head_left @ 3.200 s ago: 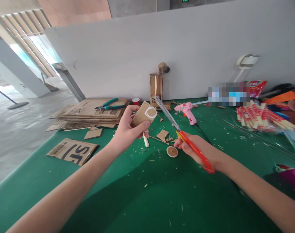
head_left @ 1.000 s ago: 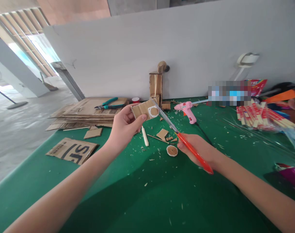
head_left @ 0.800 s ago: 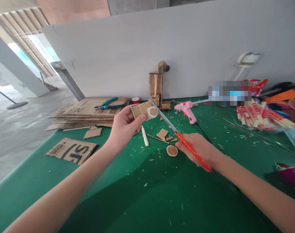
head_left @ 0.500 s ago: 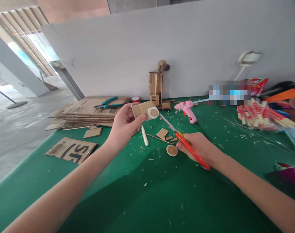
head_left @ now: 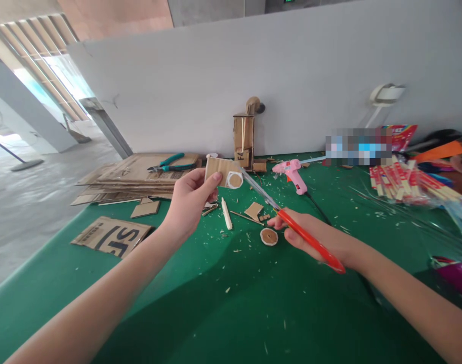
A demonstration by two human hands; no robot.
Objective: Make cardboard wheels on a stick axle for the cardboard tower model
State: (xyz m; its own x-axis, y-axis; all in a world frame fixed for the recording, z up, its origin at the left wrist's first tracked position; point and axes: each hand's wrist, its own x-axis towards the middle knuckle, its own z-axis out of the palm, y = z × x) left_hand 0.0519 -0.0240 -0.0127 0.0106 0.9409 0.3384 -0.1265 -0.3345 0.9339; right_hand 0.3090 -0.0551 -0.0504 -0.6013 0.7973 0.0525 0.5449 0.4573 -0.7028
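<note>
Between the thumb and fingers of my left hand (head_left: 195,194) is a small piece of cardboard (head_left: 217,171) with a white-edged circle near its right end. My right hand (head_left: 301,230) grips red-handled scissors (head_left: 304,237). Their blades point up and left, with the tips at the cardboard's upper right edge beside the circle. A round cardboard disc (head_left: 269,236) with a white rim and a centre hole lies below the scissors. Left of it rest a white pen-like stick (head_left: 226,214) and cardboard scraps (head_left: 254,211).
Stacked cardboard sheets (head_left: 135,172) with teal pliers (head_left: 173,164) lie at back left, an SF-printed piece (head_left: 113,235) in front. A cardboard model (head_left: 244,136) stands against the board. A pink glue gun (head_left: 293,174) and wrapped sticks (head_left: 401,179) sit rightward.
The cardboard has shifted slightly left and turned in my left hand. The scissors have moved from the circle's right side to the upper right edge, their handles lower and further right.
</note>
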